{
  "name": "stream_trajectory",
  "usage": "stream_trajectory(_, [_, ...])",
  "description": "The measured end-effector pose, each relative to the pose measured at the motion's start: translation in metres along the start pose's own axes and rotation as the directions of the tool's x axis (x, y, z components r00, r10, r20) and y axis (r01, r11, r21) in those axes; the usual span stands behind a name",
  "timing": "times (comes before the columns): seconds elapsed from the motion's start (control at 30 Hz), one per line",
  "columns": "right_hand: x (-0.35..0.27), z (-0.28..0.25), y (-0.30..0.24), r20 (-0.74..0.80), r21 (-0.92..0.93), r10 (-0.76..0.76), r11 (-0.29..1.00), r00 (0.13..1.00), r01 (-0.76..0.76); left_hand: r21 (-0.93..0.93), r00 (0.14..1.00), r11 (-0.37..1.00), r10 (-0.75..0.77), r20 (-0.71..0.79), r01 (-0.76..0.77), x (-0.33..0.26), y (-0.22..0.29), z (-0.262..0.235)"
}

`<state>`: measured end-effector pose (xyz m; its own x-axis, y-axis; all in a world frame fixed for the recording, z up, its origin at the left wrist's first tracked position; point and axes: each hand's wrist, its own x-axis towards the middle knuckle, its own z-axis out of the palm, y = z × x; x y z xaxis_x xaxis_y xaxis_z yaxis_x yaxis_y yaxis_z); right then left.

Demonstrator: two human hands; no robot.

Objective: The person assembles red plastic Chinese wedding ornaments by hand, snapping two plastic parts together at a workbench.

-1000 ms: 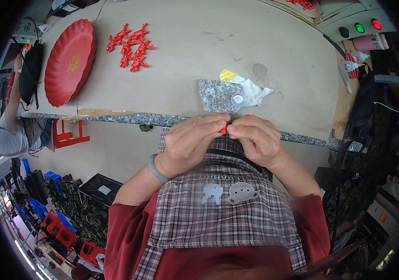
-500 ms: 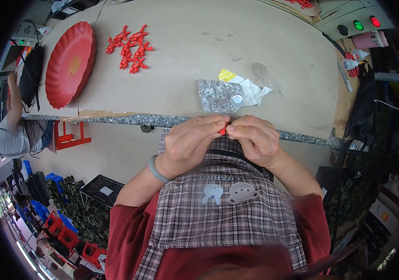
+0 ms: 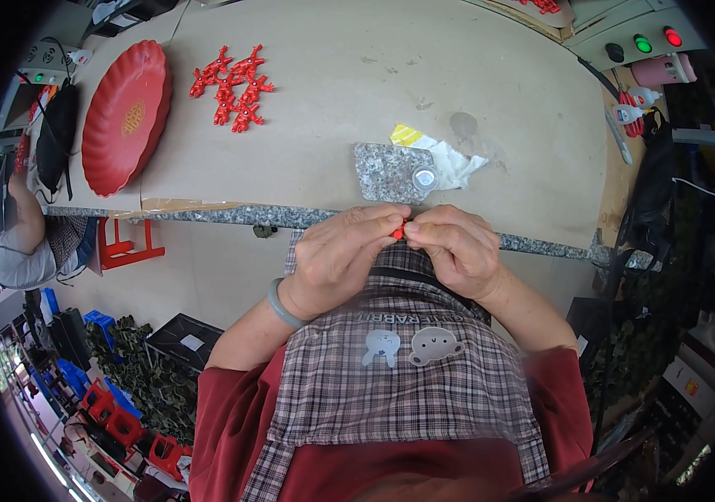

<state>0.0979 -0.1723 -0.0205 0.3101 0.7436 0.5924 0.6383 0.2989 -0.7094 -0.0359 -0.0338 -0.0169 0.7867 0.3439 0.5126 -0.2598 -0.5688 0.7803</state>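
Just over the table's near edge, my left hand [image 3: 345, 241] and my right hand [image 3: 456, 243] meet, fingertips pinched on one small red figurine [image 3: 398, 232]. Most of the figurine is hidden by my fingers, so its exact shape does not show. Beyond my hands lies a speckled grey stone slab [image 3: 384, 170], with a small round silver-rimmed container [image 3: 424, 177] at its right corner. A crumpled white tissue [image 3: 455, 167] and a yellow-striped wrapper [image 3: 408, 135] touch the slab's far right side. Farther left, several glossy red figurines [image 3: 232, 88] form a cluster on the table.
A large red scalloped tray [image 3: 127, 117] rests at the table's left. On the right stand a control box with lit buttons [image 3: 643, 43], a pink cup [image 3: 663, 70] and small white bottles [image 3: 638, 105]. Another person [image 3: 27, 234] works at far left, near a red stool [image 3: 127, 243].
My hands stay in place, while the red figurine between my fingertips has shifted or turned slightly. At far left, the other person's arm and body have moved.
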Motion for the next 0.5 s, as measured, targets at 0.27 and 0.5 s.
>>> stream_trajectory(0.27, [-0.0011,0.0020,0.0014,-0.014,-0.002,0.002,1.000,1.000,-0.002,0.015,1.000,1.000,-0.004,-0.012,0.004,0.0002,0.0000,0.0004])
stream_trajectory(0.5, [-0.0017,0.0029,0.0017,-0.019,0.003,0.015,1.000,1.000,-0.015,0.028,1.000,1.000,-0.009,-0.009,0.009,0.0007,0.0003,0.0001])
